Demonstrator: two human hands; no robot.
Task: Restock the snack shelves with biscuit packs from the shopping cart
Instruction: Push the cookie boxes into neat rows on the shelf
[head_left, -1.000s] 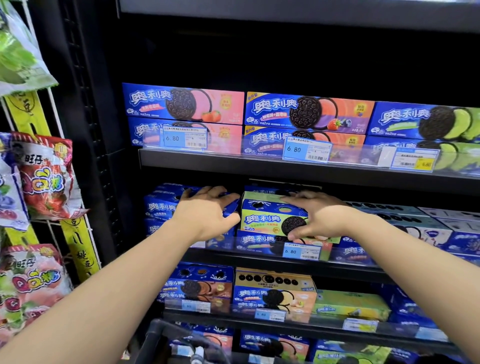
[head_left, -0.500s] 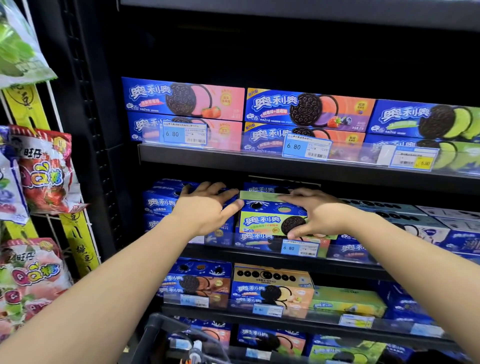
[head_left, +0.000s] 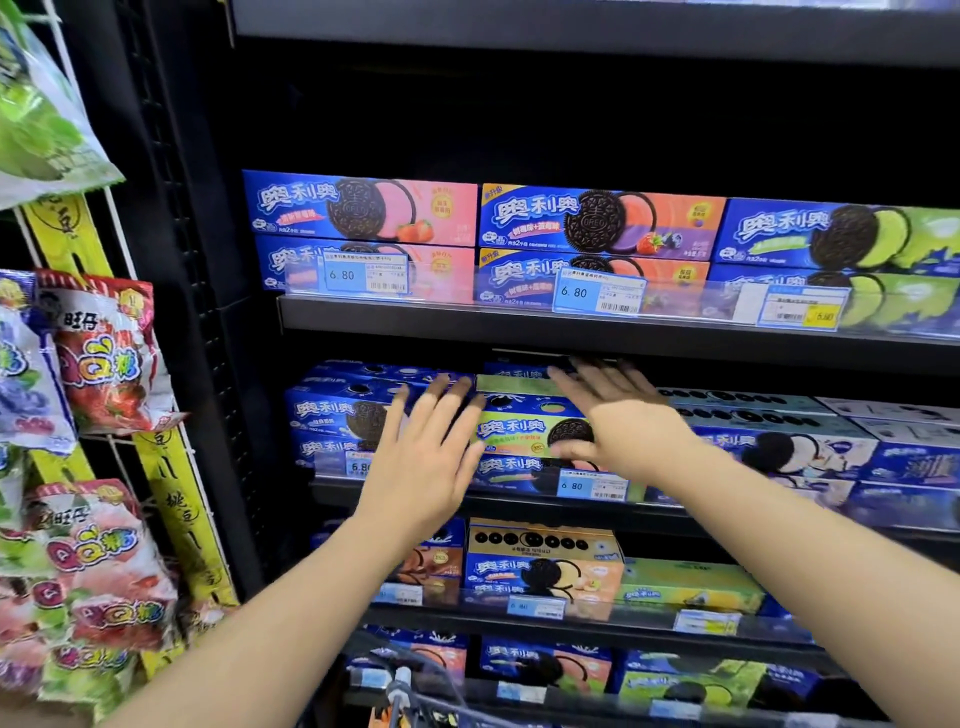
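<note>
Dark shop shelving (head_left: 519, 319), packed tier upon tier with biscuit boxes (head_left: 358, 208). On the middle shelf (head_left: 727, 519), atop a blue box (head_left: 509, 467), the yellow-green biscuit pack (head_left: 519, 431). Flanking it, left hand (head_left: 421, 462) and right hand (head_left: 623, 426), blurred, fingers spread wide, gripping nothing.

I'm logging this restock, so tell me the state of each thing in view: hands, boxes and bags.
left hand, open, fingers straight and spread, before the blue boxes.
right hand, open, fingers straight over the yellow-green box; contact too blurred to tell.
yellow-green box, lying flat atop its stack, front outward.
top-shelf boxes, stacked two high, fronts outward.
candy bags, hanging on the side rack.
</note>
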